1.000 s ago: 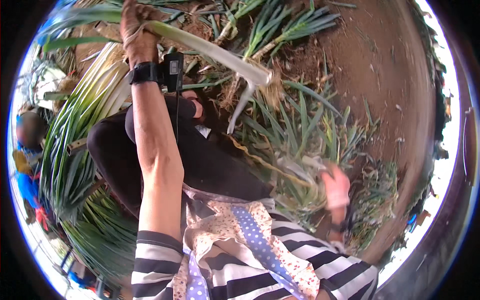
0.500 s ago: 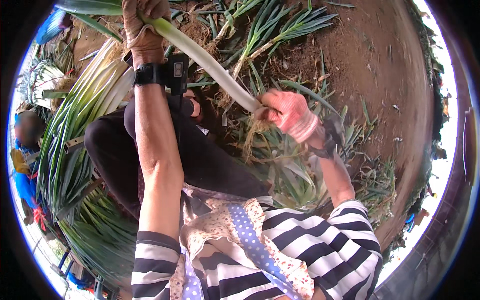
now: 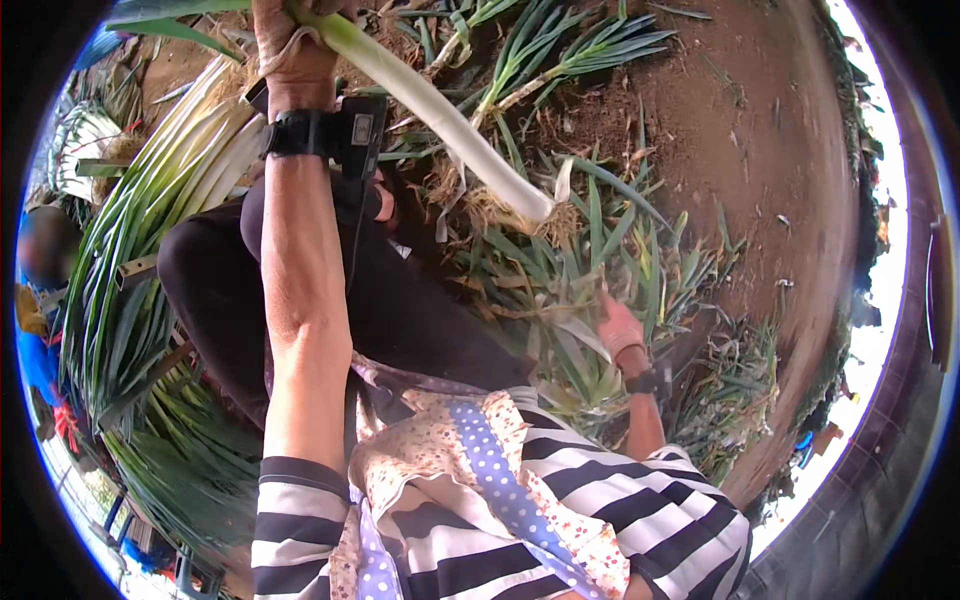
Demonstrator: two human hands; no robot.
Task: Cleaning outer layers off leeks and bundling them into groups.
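My left hand (image 3: 298,45), closed at the top of the view, grips a long, thick green onion (image 3: 440,115) where its white shank turns green. The shank slants down to the right and ends in a pale root end with stringy brown roots (image 3: 530,218). Lower right, my right hand (image 3: 622,330), in a pinkish glove, is apart from the onion. It is over a heap of stripped green and pale leaves (image 3: 580,370). Its fingers are blurred among the leaves, so whether they hold anything is unclear.
On my left lies a large pile of green onions (image 3: 150,230) with white shanks. More loose green onions (image 3: 540,75) rest on the brown soil (image 3: 750,130) ahead. A metal bar (image 3: 140,270) is beside my knee. Another person (image 3: 45,300) in blue is at the far left.
My right hand has left the onion's root end and moved down and nearer to me, over the leaves. The root end now shows bare and white; my left hand keeps its grip.
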